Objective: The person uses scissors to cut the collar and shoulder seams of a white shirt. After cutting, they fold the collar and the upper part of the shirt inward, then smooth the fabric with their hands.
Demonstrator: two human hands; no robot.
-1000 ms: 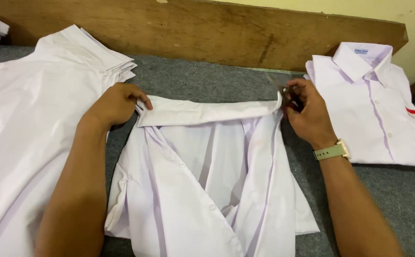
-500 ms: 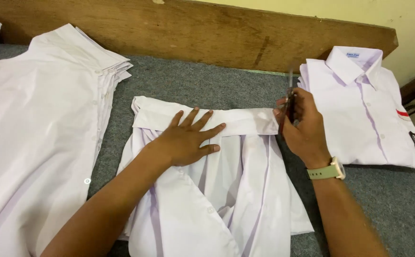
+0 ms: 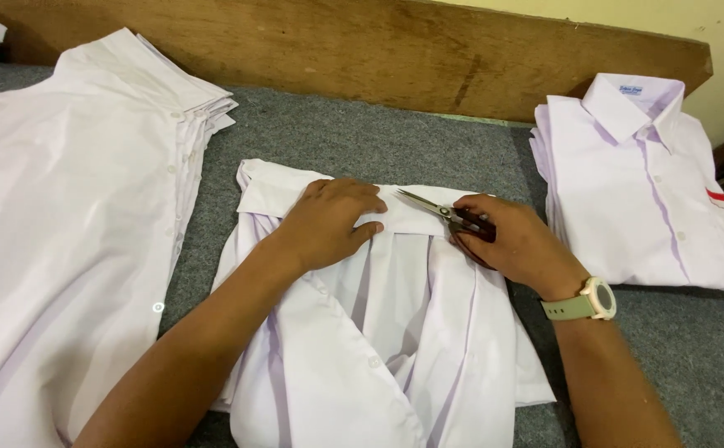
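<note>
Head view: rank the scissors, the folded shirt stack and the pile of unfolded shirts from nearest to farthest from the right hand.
1. The scissors, held in the right hand, blades pointing toward the left hand.
2. The folded shirt stack, just to the hand's right on the grey table.
3. The pile of unfolded shirts, far across at the left edge.

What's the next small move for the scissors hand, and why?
Probably ease the scissors tip along the white shirt's collar toward the left hand. That hand lies flat on the collar band, and the right hand holds the blades low, pointing at it.
</note>
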